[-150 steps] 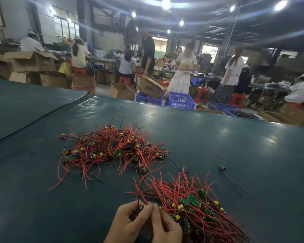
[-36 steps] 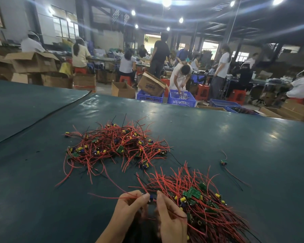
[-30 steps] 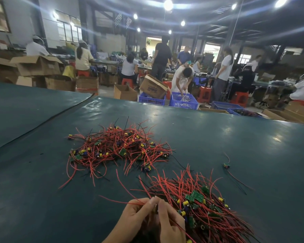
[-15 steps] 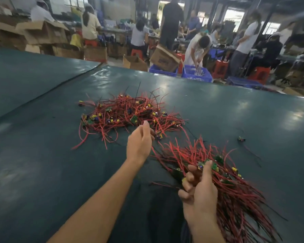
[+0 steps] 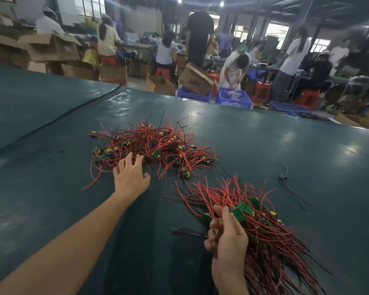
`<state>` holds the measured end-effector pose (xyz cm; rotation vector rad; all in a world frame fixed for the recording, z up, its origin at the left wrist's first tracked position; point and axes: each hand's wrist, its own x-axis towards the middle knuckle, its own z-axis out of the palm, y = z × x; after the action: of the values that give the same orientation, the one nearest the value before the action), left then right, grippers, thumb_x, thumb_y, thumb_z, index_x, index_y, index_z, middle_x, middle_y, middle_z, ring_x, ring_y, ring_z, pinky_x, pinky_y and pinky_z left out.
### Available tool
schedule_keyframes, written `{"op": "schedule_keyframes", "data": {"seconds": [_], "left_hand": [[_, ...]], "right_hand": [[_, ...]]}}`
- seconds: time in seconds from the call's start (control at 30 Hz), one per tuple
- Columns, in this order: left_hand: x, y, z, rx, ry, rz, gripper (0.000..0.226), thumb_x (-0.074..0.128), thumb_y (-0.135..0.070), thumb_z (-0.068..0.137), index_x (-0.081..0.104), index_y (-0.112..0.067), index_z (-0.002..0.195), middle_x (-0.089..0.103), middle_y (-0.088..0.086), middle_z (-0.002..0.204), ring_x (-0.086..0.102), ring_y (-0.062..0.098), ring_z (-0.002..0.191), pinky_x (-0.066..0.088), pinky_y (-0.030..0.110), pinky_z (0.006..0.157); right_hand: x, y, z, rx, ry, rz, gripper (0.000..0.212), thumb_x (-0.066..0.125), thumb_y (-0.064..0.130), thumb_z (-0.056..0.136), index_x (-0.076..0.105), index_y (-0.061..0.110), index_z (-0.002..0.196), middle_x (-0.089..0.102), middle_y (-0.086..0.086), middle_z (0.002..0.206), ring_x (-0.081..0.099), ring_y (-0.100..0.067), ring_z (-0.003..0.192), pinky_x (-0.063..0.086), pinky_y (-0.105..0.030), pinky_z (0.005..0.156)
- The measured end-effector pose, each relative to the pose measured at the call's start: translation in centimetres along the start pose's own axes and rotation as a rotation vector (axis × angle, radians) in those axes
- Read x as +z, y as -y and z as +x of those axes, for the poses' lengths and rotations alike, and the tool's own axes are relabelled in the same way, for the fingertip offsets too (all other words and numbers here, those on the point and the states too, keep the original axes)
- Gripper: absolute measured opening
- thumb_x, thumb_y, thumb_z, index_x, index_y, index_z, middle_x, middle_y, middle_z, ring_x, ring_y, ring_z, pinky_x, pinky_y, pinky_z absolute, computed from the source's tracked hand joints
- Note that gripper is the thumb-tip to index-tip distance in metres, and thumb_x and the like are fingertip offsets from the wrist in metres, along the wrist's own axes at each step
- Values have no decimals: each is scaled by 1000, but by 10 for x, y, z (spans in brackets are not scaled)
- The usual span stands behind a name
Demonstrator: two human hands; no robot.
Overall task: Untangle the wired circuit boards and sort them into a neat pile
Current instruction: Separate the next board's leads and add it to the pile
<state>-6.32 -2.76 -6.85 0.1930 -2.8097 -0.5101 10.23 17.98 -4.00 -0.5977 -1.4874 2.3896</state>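
Observation:
A tangled heap of small green circuit boards with red and black wires [image 5: 153, 145] lies mid-table. My left hand [image 5: 130, 175] reaches out to its near edge, fingers spread and touching the wires. Nearer me, on the right, lies a combed-out pile of wired boards [image 5: 264, 226], its wires running roughly the same way. My right hand [image 5: 226, 237] sits at that pile's left edge, fingers curled around wires and a board there.
A single loose board with a wire [image 5: 284, 177] lies apart on the right of the dark green table [image 5: 51, 188]. Beyond the far edge stand blue crates [image 5: 233, 99], cardboard boxes [image 5: 195, 80] and several people working.
My left hand left the near pile and stretched forward to the tangled heap, its fingers now spread on the wires. My right hand stays at the sorted pile. The camera tilted down.

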Motion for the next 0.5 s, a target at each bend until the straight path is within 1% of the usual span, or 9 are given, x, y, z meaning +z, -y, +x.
{"op": "schedule_keyframes", "data": {"seconds": [0.07, 0.13, 0.17, 0.27, 0.33, 0.4, 0.5], "left_hand": [[0, -7, 0, 106, -82, -54, 57, 59, -31, 86, 41, -20, 139, 34, 9, 148, 29, 31, 136, 26, 51, 108], [1, -18, 1, 169, -92, -112, 55, 60, -31, 85, 44, -20, 137, 37, 6, 145, 32, 30, 134, 28, 50, 107], [2, -23, 2, 158, -60, -133, 58, 60, -30, 85, 41, -21, 139, 34, 6, 148, 30, 30, 136, 27, 51, 108], [7, -32, 10, 71, 93, -201, 71, 59, -27, 87, 24, -21, 149, 18, 5, 158, 22, 33, 142, 25, 54, 111], [8, -36, 18, -2, 166, -304, 77, 59, -26, 88, 17, -20, 152, 15, 4, 160, 21, 35, 142, 25, 51, 112], [8, -37, 26, -49, 190, -380, 77, 59, -23, 88, 16, -18, 152, 22, 6, 157, 24, 35, 140, 26, 49, 113], [10, -37, 32, -57, 168, -420, 74, 62, -22, 88, 22, -14, 150, 39, 9, 147, 39, 33, 131, 36, 47, 108]], "right_hand": [[0, 0, 0, 4, -2, 4, 29, 55, 30, 96, 76, 20, 78, 53, 2, 53, 40, -7, 37, 29, -18, 33], [0, -1, 0, 10, 1, -4, 28, 56, 30, 96, 75, 19, 79, 53, 2, 54, 40, -7, 37, 30, -19, 33], [0, -2, 0, 13, 3, -8, 28, 56, 30, 96, 75, 18, 80, 53, 2, 54, 40, -7, 38, 30, -19, 33], [0, -3, 1, 14, 2, -18, 27, 57, 30, 95, 74, 14, 83, 53, 0, 54, 39, -7, 37, 30, -20, 34], [-1, -4, 2, 13, 2, -18, 27, 57, 30, 95, 74, 13, 83, 52, 0, 54, 38, -7, 37, 30, -20, 34], [-1, -5, 2, 9, 6, -19, 27, 56, 30, 95, 74, 12, 83, 52, 0, 53, 38, -8, 37, 31, -20, 34], [0, -5, 2, -5, 27, -30, 28, 56, 29, 95, 75, 17, 79, 51, 1, 53, 38, -8, 37, 31, -20, 34]]}}
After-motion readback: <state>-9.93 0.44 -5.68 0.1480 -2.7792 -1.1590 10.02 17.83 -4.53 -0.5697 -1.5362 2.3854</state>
